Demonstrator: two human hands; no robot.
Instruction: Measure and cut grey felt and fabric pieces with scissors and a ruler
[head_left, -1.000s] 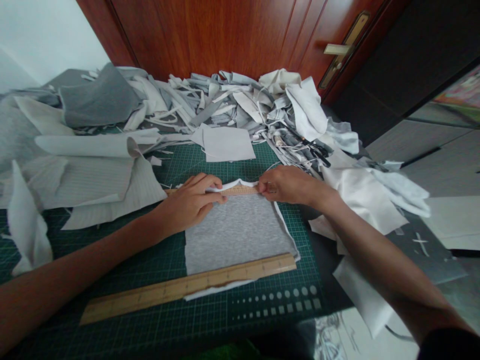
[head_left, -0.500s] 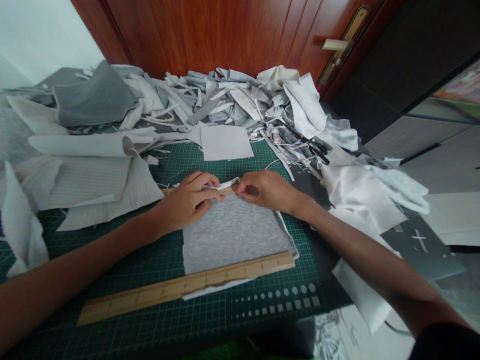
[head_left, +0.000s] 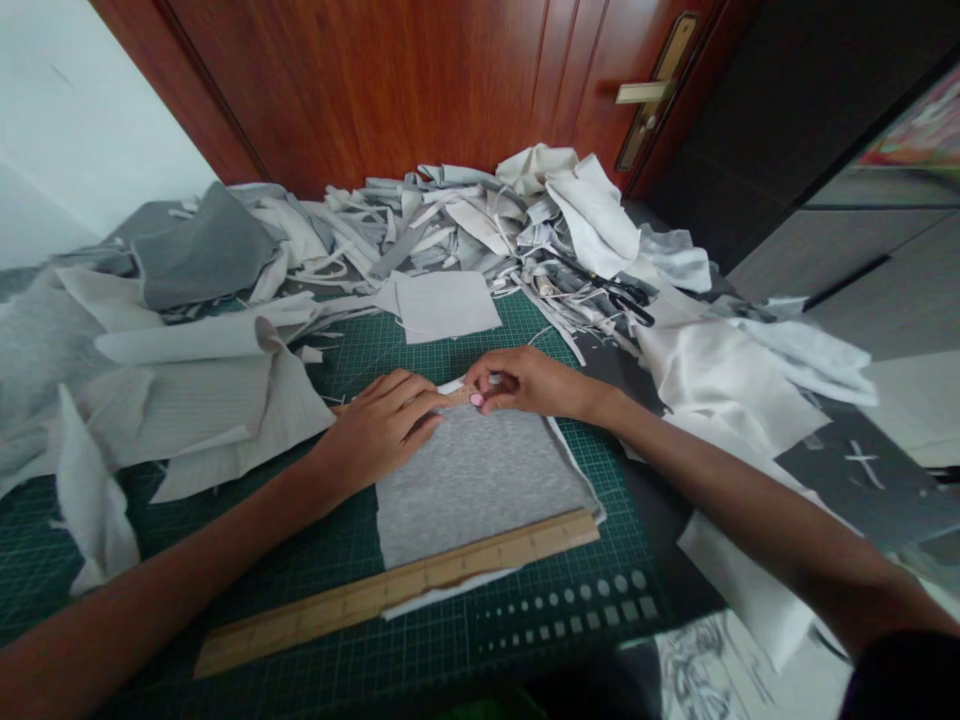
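A grey fabric piece (head_left: 480, 470) lies on a green cutting mat (head_left: 330, 540), over a white layer that shows at its edges. A short wooden ruler (head_left: 459, 395) lies along its far edge. My left hand (head_left: 379, 428) rests flat with fingers stretched over that ruler's left part and the fabric. My right hand (head_left: 525, 382) is closed in a pinch on a small pink object (head_left: 477, 399), its tip against the ruler just right of my left fingertips. A long wooden ruler (head_left: 405, 588) lies across the fabric's near edge.
A heap of grey and white fabric scraps (head_left: 465, 215) fills the back of the table, with black scissors (head_left: 626, 297) at its right. A white fabric square (head_left: 444, 303) lies on the mat. Folded pieces (head_left: 195, 390) sit left, white cloth (head_left: 720, 375) right.
My right hand has slid left along the short ruler, from the fabric's far right corner to close beside my left fingertips. My left hand has stayed pressed in place.
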